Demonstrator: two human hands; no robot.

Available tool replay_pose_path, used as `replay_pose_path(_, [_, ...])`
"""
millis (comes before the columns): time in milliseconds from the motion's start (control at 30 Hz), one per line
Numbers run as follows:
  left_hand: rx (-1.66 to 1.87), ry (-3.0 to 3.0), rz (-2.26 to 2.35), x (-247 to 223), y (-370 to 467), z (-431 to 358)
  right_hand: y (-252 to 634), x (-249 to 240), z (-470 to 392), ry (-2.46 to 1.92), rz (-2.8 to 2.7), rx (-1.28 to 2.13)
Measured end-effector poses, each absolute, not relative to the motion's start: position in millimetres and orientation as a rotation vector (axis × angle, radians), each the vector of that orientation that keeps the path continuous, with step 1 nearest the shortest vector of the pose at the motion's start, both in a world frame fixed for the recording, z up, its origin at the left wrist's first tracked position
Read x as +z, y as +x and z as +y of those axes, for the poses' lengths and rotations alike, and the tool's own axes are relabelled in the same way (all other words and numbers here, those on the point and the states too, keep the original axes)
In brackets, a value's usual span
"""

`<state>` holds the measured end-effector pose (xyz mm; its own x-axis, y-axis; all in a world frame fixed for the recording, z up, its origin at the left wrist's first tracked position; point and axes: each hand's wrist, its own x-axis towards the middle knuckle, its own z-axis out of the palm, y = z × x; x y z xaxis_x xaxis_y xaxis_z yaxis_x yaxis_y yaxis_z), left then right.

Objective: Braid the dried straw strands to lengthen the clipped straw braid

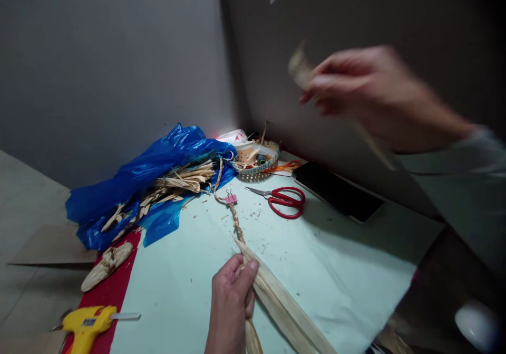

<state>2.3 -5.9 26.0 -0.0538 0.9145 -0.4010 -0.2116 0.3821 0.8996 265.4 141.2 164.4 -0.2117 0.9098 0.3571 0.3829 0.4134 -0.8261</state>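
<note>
Low over the table, my left hand (235,293) pinches the near end of a thin braid (236,222) together with wide, pale dried husk strips (282,304) that trail toward the table's front edge. A pink binder clip (231,198) grips the braid farther back. Raised at the upper right, my right hand (356,82) is blurred by motion. Its fingers are closed on a pale husk strip (300,69), whose tip sticks out past them; another length hangs below the wrist. Red-handled scissors (285,202) lie beyond my left hand, blades pointing left.
A blue plastic bag (158,159) with bundled dry husks (185,180) covers the back left. Behind the scissors are a small basket (259,159) and a dark tablet-like slab (336,190). A woven sandal-shaped piece (106,267) and a yellow glue gun (89,325) lie at the left edge.
</note>
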Motion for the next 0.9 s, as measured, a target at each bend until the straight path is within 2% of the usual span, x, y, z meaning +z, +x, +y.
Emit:
replay_pose_path(100, [1.048,0.731,1.254,26.4,0.2,-4.4,237.1,143.9,160.0,-1.272,-1.835,0.264])
replay_pose_path(167, [1.035,0.741,1.234,25.8,-0.9,-3.6,214.2,121.9,149.9,-1.218,-1.957,0.292])
replay_pose_path(300, [1.02,0.795,1.254,23.1,-1.7,-3.3,174.1,80.8,93.2,-0.882,-2.391,0.844])
replay_pose_path(433, [1.0,0.826,1.318,22.5,-0.6,-4.3,153.3,58.7,56.7,-0.907,-2.321,0.917])
replay_pose_path(567, [1.002,0.831,1.342,21.7,-1.0,-4.6,153.4,52.7,58.9,-0.974,-2.207,1.015])
replay_pose_path(900, [0.995,0.706,1.36,19.4,-3.5,-4.5,187.9,49.1,56.8,-0.974,-1.772,1.641])
